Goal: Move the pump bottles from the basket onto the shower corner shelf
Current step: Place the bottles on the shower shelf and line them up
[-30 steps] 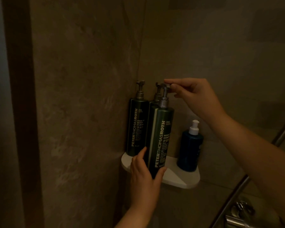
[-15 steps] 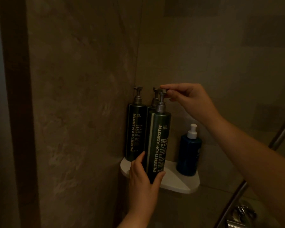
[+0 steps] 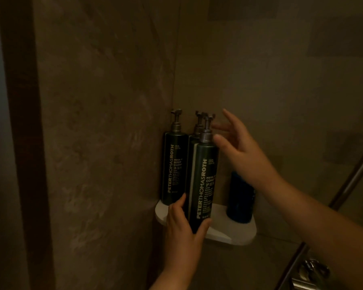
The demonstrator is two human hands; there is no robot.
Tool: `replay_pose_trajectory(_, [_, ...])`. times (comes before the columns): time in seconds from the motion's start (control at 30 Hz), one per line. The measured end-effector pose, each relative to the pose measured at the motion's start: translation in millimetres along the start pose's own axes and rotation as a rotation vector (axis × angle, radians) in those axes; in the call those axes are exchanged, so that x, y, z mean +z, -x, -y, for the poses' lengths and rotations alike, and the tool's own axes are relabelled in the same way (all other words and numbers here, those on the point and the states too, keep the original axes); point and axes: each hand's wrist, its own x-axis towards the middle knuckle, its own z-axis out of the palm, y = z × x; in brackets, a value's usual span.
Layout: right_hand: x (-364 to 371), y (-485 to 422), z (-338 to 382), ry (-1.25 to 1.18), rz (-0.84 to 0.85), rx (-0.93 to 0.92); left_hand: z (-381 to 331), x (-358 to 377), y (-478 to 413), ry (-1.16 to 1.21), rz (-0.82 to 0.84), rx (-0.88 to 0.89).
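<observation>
Three tall dark green pump bottles stand on the white corner shelf (image 3: pixel 235 233). One bottle (image 3: pixel 173 164) is against the left wall, a second (image 3: pixel 194 132) is in the corner behind, mostly hidden. The front bottle (image 3: pixel 203 181) stands at the shelf's front edge. My left hand (image 3: pixel 182 229) grips the base of the front bottle, thumb on the left and fingers on the right. My right hand (image 3: pixel 241 151) hovers just right of that bottle's pump with fingers spread, holding nothing.
A shorter dark blue bottle (image 3: pixel 239 199) stands on the right part of the shelf, its top hidden by my right forearm. Stone walls meet at the corner. A metal rail (image 3: pixel 352 181) and chrome fittings (image 3: pixel 310 271) lie at the lower right.
My right hand has let go of the front bottle's pump head and opened, moving slightly right and down. My left hand still holds the bottle's base.
</observation>
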Motion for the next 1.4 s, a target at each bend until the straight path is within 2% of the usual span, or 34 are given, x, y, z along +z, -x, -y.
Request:
replay_pose_trajectory(0.07, [8, 18, -4, 0.167, -0.075, -0.015, 0, 1, 0, -0.028, 0.002, 0.006])
replay_pose_trajectory(0.2, [15, 39, -6, 0.658, -0.118, -0.318, 0, 2, 0, -0.075, -0.007, 0.027])
replay_pose_trajectory(0.27, [16, 42, -7, 0.748, -0.13, -0.341, -1, 2, 0, -0.092, 0.006, 0.032])
replay_pose_trajectory(0.43, [15, 39, -10, 0.757, -0.134, -0.27, -2, 1, -5, -0.144, 0.044, 0.072])
replay_pose_trajectory(0.67, [8, 42, -23, 0.792, -0.214, -0.26, 1, -4, -2, -0.291, 0.156, 0.25])
replay_pose_trajectory(0.83, [3, 41, -30, 0.794, -0.231, -0.272, -4, -1, -2, -0.231, 0.145, 0.276])
replay_pose_trajectory(1.0, [-1, 37, -38, 0.813, -0.236, -0.284, -7, 7, -4, -0.345, 0.121, 0.406])
replay_pose_trajectory(1.2, [-5, 32, -45, 0.844, -0.235, -0.26, -9, 11, -10, -0.415, 0.158, 0.434])
replay_pose_trajectory(1.4, [-4, 26, -50, 0.803, -0.255, -0.235, -6, 14, -11, -0.449, 0.244, 0.386])
